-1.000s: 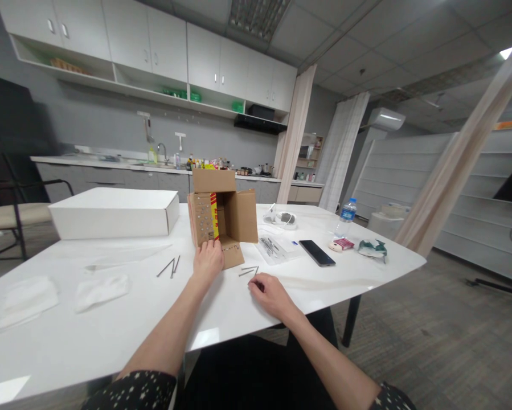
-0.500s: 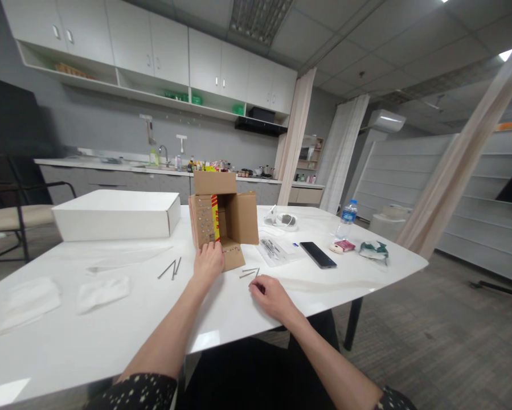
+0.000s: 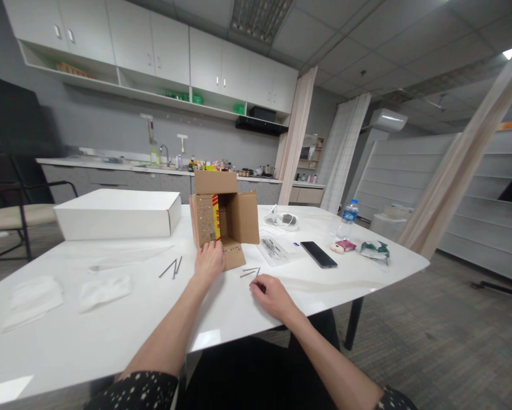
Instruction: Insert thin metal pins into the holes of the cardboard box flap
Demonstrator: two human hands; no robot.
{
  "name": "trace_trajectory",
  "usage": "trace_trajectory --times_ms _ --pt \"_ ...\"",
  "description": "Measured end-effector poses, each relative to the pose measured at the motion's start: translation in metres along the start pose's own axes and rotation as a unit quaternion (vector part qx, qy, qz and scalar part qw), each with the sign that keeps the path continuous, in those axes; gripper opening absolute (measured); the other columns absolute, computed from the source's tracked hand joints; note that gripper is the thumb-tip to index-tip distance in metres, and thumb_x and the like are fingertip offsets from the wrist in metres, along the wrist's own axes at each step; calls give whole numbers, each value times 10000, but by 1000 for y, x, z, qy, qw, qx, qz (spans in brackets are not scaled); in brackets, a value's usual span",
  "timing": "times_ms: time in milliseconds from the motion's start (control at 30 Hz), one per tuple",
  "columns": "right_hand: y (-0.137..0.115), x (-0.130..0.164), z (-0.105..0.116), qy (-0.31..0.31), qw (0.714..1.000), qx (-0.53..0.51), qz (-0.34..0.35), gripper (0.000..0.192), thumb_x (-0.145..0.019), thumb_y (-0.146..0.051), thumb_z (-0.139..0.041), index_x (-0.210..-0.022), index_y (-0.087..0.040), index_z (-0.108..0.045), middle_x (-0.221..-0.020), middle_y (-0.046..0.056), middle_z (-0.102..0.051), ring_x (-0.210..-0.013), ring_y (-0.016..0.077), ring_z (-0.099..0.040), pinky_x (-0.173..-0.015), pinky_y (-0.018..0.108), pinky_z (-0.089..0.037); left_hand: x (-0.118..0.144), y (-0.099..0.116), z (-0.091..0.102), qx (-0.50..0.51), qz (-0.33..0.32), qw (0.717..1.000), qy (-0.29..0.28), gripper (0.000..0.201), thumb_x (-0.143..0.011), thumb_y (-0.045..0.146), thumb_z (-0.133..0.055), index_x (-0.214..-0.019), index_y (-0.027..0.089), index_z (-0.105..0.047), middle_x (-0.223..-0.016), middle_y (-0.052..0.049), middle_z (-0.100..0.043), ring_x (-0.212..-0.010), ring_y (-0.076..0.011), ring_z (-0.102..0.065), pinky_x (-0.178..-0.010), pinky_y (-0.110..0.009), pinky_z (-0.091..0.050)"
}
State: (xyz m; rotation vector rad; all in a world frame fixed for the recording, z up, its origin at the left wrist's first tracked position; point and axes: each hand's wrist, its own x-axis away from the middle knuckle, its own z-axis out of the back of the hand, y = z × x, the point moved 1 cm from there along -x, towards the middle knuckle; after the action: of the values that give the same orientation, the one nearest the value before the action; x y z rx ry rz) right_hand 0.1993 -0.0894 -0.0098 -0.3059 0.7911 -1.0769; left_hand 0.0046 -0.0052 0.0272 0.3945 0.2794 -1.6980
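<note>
From the head camera, the left hand (image 3: 209, 262) lies against the near lower corner of the cardboard box (image 3: 224, 219), fingers loosely curled onto its left flap, touching rather than clasping it. The box rests on its side on the white table (image 3: 110, 330), its opening toward the person. The right hand (image 3: 271, 295) rests on the table just right of the box, fingers bent, their tips at the nails (image 3: 250, 271); whether it pinches one cannot be told.
</note>
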Motion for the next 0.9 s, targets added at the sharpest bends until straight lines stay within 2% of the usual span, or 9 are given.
trace_trajectory --times_ms 567,900 --pt "0 0 -1 1 1000 2 -2 157 -856 -161 -531 -787 -172 -671 -783 28 -675 -712 147 -579 -677 242 -414 0 0 0 2 -7 1000 10 261 -908 198 -395 -1105 136 -555 -1135 -148 -616 -1080 -279 -539 -891 -402 -401" --pt "-1 0 1 -4 1000 4 -4 161 -856 -157 -530 -794 -174 -678 -791 32 -679 -719 151 -577 -685 245 -418 2 -1 5 21 -3 1000 -11 283 -912 182 -384 -1137 154 -552 -1129 -145 -611 -1095 -267 -525 -919 -404 -386"
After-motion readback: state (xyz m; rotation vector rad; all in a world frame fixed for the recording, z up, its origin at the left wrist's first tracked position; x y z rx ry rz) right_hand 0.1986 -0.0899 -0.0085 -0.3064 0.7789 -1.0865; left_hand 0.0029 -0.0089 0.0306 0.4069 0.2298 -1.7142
